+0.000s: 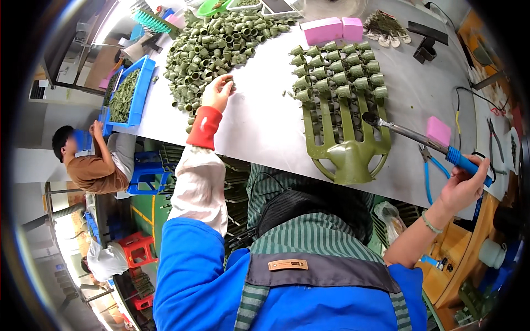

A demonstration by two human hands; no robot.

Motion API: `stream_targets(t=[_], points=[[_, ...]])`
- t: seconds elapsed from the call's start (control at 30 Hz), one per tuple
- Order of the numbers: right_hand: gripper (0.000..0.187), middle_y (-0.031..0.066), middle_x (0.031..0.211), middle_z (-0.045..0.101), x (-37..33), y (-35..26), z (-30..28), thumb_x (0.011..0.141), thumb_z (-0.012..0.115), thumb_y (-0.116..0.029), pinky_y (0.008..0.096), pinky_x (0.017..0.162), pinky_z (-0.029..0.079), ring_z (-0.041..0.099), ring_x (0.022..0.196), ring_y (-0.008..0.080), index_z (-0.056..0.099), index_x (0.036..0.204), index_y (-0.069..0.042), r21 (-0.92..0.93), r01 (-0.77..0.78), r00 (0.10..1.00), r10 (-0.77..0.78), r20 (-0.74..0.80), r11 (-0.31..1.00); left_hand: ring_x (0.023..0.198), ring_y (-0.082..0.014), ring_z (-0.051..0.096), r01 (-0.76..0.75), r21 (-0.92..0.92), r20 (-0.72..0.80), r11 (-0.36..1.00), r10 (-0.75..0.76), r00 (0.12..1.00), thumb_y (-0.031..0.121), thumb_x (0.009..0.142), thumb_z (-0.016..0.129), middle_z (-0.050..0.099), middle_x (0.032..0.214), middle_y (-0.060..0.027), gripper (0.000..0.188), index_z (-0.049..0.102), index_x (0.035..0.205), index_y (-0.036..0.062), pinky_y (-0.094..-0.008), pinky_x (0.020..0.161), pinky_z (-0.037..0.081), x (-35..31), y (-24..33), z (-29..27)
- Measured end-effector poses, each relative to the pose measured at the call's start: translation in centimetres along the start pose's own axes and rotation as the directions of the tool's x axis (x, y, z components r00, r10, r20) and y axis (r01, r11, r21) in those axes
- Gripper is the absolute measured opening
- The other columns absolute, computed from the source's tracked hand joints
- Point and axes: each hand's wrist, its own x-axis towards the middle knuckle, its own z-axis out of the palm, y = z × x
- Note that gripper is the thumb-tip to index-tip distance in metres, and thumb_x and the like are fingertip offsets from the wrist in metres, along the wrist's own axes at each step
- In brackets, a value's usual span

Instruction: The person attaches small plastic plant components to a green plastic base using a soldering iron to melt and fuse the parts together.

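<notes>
My left hand (218, 92), with a red cuff at the wrist, is at the right edge of a heap of small green plastic cups (215, 47). Its fingers are pinched on a small green part, mostly hidden by the fingertips. A blue-handled tool with a metal shaft (419, 137) is gripped in my right hand (465, 185). The tool's dark tip reaches over a green fork-shaped plastic piece (353, 160), near its prongs. Rows of the same green cups (337, 71) stand along those prongs. I cannot tell whether the tip touches the plastic.
Pink blocks (323, 31) stand behind the fork-shaped piece; another pink block (439, 131) lies right. Blue-handled pliers (428, 171) rest near the front edge. Pale gloves (387, 28) and a black stand (426, 44) are far right. A person (94, 160) sits left by a blue bin (138, 91).
</notes>
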Motion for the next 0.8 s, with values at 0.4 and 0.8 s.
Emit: stream_targets(t=[0.4,0.8], points=[[0.041,0.0076,0.061,0.06,-0.3,0.2,0.3,0.089,0.06,-0.033,0.0224,0.042,0.036,0.048,0.042,0.0119,0.059,0.065,0.0,-0.033,0.021,1.0,-0.022,-0.013,0.999,0.095,-0.014,0.062,-0.195,-0.32,0.396,0.927,0.318,0.861,0.001,0.091,0.056,0.061,0.102,-0.0068,0.033,0.052,0.123,0.002,-0.0247,0.082,0.05,-7.7,20.1,11.8],[0.031,0.0085,0.066,0.063,0.1,3.3,0.4,0.09,0.06,-0.024,0.0234,0.04,0.043,0.054,0.042,0.0149,0.061,0.072,0.002,0.105,0.011,0.999,-0.015,0.041,0.994,0.085,-0.0221,0.065,-0.744,0.211,0.336,0.634,0.668,0.664,0.012,0.079,0.068,0.068,0.089,-0.0088,0.025,0.063,0.103,0.0065,-0.0333,0.085,0.044,-5.3,20.9,17.8]])
